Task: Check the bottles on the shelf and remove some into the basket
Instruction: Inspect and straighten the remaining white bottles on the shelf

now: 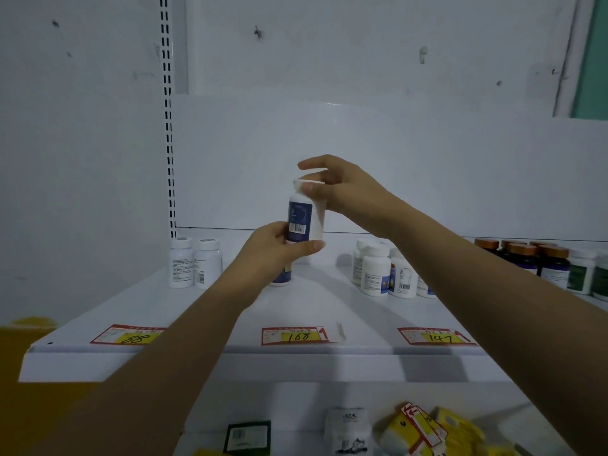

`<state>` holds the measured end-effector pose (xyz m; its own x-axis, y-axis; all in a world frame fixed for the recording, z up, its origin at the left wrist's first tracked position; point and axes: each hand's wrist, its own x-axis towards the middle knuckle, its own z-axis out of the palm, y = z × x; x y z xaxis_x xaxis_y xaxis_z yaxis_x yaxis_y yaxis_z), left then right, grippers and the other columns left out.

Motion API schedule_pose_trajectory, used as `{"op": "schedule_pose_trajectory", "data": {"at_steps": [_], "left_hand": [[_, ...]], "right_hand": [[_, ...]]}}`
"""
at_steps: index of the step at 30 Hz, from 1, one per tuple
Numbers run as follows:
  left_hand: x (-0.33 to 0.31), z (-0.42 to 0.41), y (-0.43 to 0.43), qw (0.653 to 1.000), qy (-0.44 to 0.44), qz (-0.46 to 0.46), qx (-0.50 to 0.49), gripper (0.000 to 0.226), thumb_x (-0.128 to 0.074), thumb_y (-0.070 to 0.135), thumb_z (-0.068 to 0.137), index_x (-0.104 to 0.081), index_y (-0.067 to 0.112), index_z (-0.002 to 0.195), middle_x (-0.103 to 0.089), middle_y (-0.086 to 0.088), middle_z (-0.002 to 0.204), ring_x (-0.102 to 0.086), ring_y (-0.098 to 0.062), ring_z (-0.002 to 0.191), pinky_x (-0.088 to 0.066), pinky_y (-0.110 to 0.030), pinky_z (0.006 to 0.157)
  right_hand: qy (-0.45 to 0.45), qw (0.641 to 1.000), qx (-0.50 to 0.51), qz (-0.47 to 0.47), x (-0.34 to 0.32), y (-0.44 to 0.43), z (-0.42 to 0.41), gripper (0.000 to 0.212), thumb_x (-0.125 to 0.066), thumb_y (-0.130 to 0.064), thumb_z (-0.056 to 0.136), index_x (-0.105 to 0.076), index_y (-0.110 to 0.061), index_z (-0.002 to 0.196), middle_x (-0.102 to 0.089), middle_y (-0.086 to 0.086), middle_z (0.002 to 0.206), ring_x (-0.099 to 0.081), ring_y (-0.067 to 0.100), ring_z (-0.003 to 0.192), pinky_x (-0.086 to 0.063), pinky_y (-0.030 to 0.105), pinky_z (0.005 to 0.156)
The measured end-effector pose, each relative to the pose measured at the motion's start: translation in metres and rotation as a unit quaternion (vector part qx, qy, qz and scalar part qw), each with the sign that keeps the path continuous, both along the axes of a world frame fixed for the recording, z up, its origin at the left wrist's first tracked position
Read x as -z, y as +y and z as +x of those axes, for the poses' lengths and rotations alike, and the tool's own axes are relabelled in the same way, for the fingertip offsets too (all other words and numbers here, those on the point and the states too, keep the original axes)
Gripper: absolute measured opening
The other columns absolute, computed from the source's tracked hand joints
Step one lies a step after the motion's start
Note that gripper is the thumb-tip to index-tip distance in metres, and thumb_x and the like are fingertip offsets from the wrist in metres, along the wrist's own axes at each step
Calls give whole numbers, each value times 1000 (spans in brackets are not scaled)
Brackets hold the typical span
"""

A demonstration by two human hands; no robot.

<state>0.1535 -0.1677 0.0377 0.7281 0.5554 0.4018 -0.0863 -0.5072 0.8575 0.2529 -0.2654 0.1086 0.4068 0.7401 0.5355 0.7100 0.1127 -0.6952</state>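
While the left hand (276, 250) gripped the base of a bottle (301, 218) at frame centre, checking seemed under way
The right hand (339, 189) pinched its cap; more bottles (375, 274) waited on the shelf (312, 311), no basket visible

1 head-worn view faces the shelf (296, 311) closely.

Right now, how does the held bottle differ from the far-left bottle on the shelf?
The held bottle has a dark blue label; the far-left bottle has a white one. The held bottle is up in the air, left hand gripping its base and right hand pinching its cap; the far-left bottle stands on the shelf, untouched. Both are white with white caps.
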Motion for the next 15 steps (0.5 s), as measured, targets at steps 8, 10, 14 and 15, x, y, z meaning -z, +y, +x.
{"op": "schedule_pose_trajectory", "data": {"at_steps": [8, 10, 14, 15], "left_hand": [[1, -2, -3, 999, -35, -39, -9, 62, -71, 31, 79, -42, 17, 132, -53, 0, 130, -50, -15, 102, -41, -29, 82], [2, -5, 0, 999, -13, -46, 24, 58, -68, 31, 83, -43, 19, 134, -53, 2, 131, -52, -16, 108, -40, -31, 86], [6, -5, -1, 999, -19, -25, 15, 51, -69, 26, 83, -47, 18, 127, -52, 10, 112, -51, -12, 99, -40, -28, 85], [7, -4, -1, 999, -33, -32, 1, 51, -70, 25, 81, -47, 18, 125, -51, 10, 109, -51, -11, 97, -40, -27, 83]], "right_hand": [[-15, 996, 86, 5, -1, 9, -2, 41, -68, -41, 83, -58, -19, 116, -62, 4, 116, -62, 18, 102, -53, 41, 93], [4, 999, 50, 8, -2, 5, 0, 36, -66, -33, 87, -56, -19, 118, -64, 3, 113, -63, 18, 103, -51, 42, 96], [-1, 1000, -6, -30, -1, 0, -3, 45, -60, -29, 92, -47, -21, 134, -59, 2, 128, -58, 16, 114, -47, 38, 102], [-7, 999, -2, -37, 0, 0, -4, 49, -59, -31, 92, -44, -21, 137, -57, 0, 132, -56, 15, 116, -46, 36, 102]]}}
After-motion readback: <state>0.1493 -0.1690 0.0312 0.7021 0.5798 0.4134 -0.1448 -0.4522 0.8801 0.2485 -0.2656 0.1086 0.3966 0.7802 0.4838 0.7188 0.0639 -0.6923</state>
